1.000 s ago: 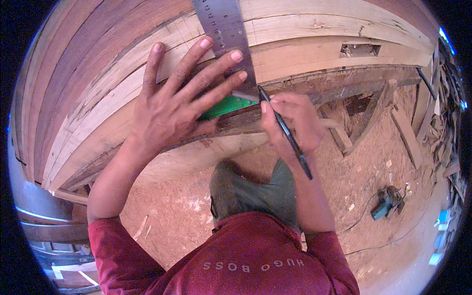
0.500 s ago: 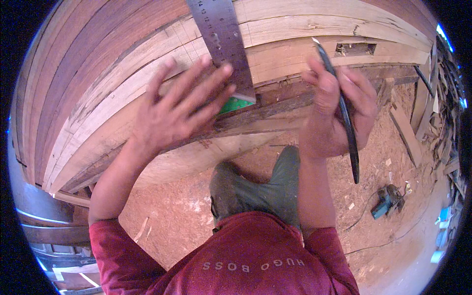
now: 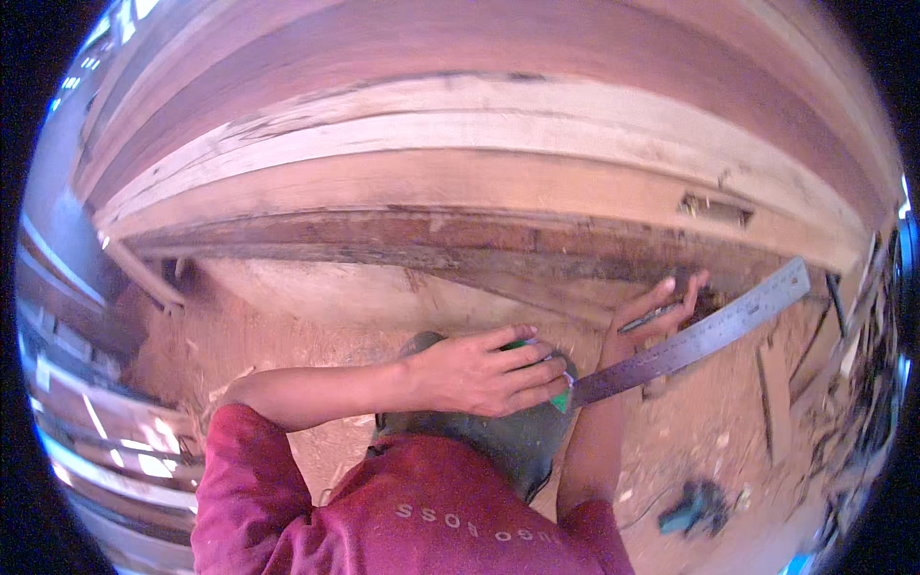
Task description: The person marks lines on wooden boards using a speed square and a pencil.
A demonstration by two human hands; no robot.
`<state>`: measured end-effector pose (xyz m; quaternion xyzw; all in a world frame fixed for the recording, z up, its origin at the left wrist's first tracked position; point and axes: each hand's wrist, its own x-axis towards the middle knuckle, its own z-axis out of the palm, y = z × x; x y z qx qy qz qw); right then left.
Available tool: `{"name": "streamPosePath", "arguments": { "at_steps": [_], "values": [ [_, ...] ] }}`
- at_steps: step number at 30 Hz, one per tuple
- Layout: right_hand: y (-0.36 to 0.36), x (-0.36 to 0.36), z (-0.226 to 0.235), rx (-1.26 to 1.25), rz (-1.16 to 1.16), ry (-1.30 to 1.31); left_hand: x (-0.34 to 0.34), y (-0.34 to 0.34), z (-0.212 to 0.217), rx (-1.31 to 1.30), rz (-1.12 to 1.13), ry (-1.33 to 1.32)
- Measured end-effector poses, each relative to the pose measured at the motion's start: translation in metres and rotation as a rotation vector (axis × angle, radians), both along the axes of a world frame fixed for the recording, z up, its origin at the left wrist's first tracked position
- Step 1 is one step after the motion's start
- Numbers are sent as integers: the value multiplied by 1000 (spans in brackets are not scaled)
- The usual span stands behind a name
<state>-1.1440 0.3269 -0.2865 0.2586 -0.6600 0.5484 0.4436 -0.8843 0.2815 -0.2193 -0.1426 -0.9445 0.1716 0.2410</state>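
Observation:
My left hand (image 3: 491,374) is closed around the green handle (image 3: 562,397) of a try square, low in front of my body. The square's steel blade (image 3: 695,335) slants up to the right, passing over my right forearm. My right hand (image 3: 661,311) is beyond the blade, near the lower edge of the planked timber work (image 3: 460,182). A slim dark pencil (image 3: 652,319) lies across its fingers; part of the pencil is hidden. Some fingers of that hand stretch out toward the wood.
A rectangular slot (image 3: 717,210) is cut in the pale plank at right. A teal and black power tool (image 3: 692,508) lies on the sawdust-covered floor (image 3: 652,460). A loose board (image 3: 772,402) and piled offcuts are at the right; stacked timber (image 3: 115,479) is at the left.
My left hand has taken hold of the try square, which is off the planks and swung to the right. My right hand has moved lower with the pencil. The view has shifted.

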Motion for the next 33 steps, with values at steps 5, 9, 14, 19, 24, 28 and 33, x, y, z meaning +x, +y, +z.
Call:
{"name": "streamPosePath", "arguments": {
  "at_steps": [5, 9, 14, 19, 24, 28, 33],
  "values": [
    [-47, -28, -28, -267, 254, 90, 24, -23, 29, 81, 335, 281],
    [-43, -11, -7, -304, 292, 45, 80, -48, 12, 77, 702, 981],
    [-26, -14, 4, -306, 332, 218, 175, -60, -7, 295, 1043, 1340],
    [-43, 18, 12, -326, 525, 324, 239, -32, -80, 959, 875, 1640],
    [-68, 83, -31, -91, 927, 540, 235, 7, -196, 1134, 1197, 1774],
    [-81, 156, -58, 100, 1230, 561, 250, 7, -206, 807, 1327, 1409],
    [-119, 274, -14, 529, 1607, 68, 292, -44, -157, 878, 1200, 1070]
  ]
}}
